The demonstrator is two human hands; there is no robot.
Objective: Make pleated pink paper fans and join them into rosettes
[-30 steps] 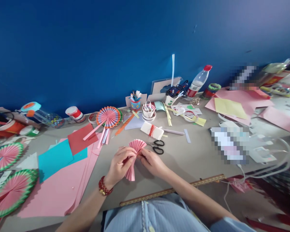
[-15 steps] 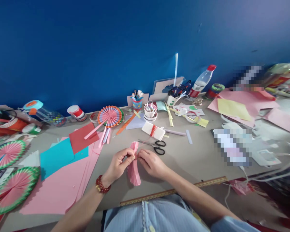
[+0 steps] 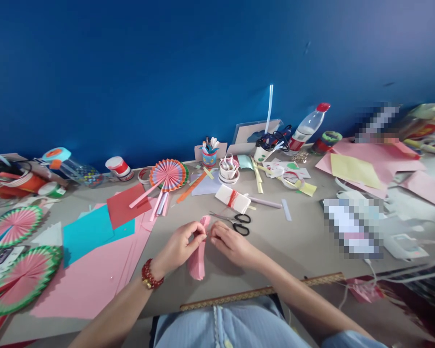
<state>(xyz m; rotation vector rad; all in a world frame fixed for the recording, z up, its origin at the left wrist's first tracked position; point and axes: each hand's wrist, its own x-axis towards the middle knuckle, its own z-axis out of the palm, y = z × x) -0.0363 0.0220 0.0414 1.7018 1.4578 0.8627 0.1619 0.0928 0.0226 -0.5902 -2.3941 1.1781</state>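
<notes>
My left hand [image 3: 179, 246] pinches a narrow, pleated strip of pink paper [image 3: 197, 263] at its middle, the folds hanging below the fingers and a short end showing above. Just right of it, my right hand [image 3: 234, 244] is closed, thumb and fingertips together, close to the strip's middle. What its fingertips hold is too small to make out. Black-handled scissors [image 3: 235, 224] lie just beyond the right hand. Behind them rests a white folded packet [image 3: 223, 193] wrapped with red thread [image 3: 233, 197].
Pink paper sheets [image 3: 83, 290], a blue sheet [image 3: 87, 232] and a red sheet [image 3: 128, 205] lie on the left. Round pleated fans [image 3: 168, 175] stand about. A pen cup [image 3: 209, 158], a bottle [image 3: 308, 128] and a phone [image 3: 348, 227] are farther off.
The pleated strip has turned and looks narrower, its folds pressed closer together. My right hand has drawn slightly away from it to the right. The view has shifted a little.
</notes>
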